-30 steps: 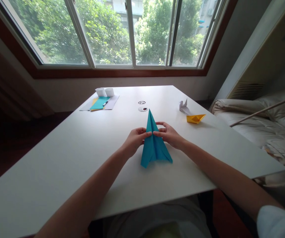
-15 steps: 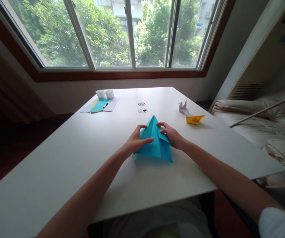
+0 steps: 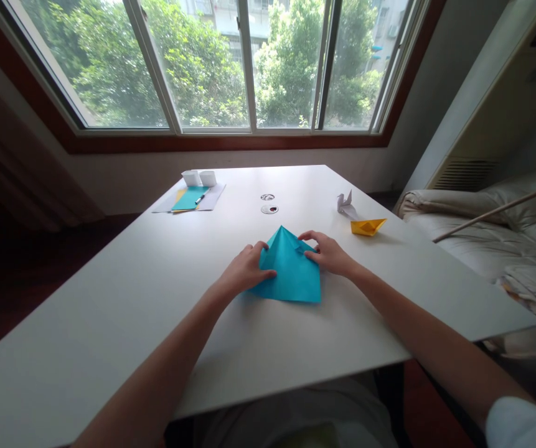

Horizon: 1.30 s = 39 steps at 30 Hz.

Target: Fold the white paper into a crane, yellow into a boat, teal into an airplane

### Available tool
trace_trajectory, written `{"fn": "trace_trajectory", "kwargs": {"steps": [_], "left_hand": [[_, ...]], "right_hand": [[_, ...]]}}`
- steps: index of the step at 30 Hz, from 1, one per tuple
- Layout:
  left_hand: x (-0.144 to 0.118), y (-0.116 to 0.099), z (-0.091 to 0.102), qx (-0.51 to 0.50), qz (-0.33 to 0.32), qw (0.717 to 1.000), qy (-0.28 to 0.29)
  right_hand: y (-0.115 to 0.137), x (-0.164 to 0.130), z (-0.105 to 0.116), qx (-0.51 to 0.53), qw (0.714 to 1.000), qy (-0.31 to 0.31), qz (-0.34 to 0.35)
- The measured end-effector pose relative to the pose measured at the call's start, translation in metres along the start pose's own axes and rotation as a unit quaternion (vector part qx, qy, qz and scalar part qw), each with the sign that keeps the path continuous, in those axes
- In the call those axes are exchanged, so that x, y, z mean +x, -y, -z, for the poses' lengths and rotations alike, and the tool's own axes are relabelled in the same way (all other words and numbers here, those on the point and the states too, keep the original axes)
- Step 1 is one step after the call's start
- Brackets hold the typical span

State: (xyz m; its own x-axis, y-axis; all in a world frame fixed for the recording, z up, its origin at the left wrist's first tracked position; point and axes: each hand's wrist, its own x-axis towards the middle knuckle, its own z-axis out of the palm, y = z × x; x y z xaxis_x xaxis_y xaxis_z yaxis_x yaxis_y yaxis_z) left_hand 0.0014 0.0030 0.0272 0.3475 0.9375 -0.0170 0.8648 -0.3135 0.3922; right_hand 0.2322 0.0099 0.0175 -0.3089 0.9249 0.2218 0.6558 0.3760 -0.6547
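Note:
A folded teal paper sheet (image 3: 290, 269) lies spread flat in a wide pointed shape on the white table (image 3: 109, 298), its tip pointing away from me. My left hand (image 3: 243, 272) rests on its left flap, fingers pressing the paper down. On the right flap, my right hand (image 3: 328, 254) pinches the upper edge with fingertips. Both hands touch the paper at its sides.
A yellow paper boat (image 3: 367, 226) and a white paper crane (image 3: 345, 203) sit to the right. At the far left lie paper sheets (image 3: 190, 198) with a pen and two small white boxes (image 3: 198, 178). Two round cable holes (image 3: 268, 209) are mid-table. A sofa stands at right.
The teal paper was a narrow upright pointed shape held between both hands; its flaps have been opened outward and it now lies wide and flat on the table.

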Motion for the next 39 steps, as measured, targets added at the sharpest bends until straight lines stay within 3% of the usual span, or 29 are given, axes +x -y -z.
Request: {"fn": "trace_trajectory", "kwargs": {"steps": [3,7,12,15,19,31,39], "left_hand": [[-0.002,0.001,0.000,0.056,0.007,0.998,0.023],[-0.003,0.001,0.001,0.118,-0.013,0.993,0.006],[-0.004,-0.002,0.002,0.160,-0.019,0.987,-0.007],[-0.006,-0.008,-0.001,0.176,-0.010,0.984,-0.028],[-0.010,-0.018,-0.005,0.178,0.006,0.983,-0.045],[-0.016,-0.026,-0.005,0.166,0.012,0.985,-0.038],[-0.006,-0.016,0.010,0.074,0.066,0.995,-0.030]], "right_hand": [[-0.004,-0.002,-0.002,-0.087,0.996,0.019,0.014],[-0.007,-0.003,-0.005,-0.204,0.977,0.038,0.057],[-0.005,-0.002,-0.007,-0.267,0.957,0.076,0.085],[0.004,-0.003,-0.011,-0.286,0.954,0.071,0.066],[0.019,-0.004,-0.017,-0.316,0.949,0.015,-0.002],[0.008,0.004,0.000,-0.233,0.961,-0.100,-0.107],[-0.003,0.003,-0.002,-0.179,0.976,-0.074,-0.095]]}}
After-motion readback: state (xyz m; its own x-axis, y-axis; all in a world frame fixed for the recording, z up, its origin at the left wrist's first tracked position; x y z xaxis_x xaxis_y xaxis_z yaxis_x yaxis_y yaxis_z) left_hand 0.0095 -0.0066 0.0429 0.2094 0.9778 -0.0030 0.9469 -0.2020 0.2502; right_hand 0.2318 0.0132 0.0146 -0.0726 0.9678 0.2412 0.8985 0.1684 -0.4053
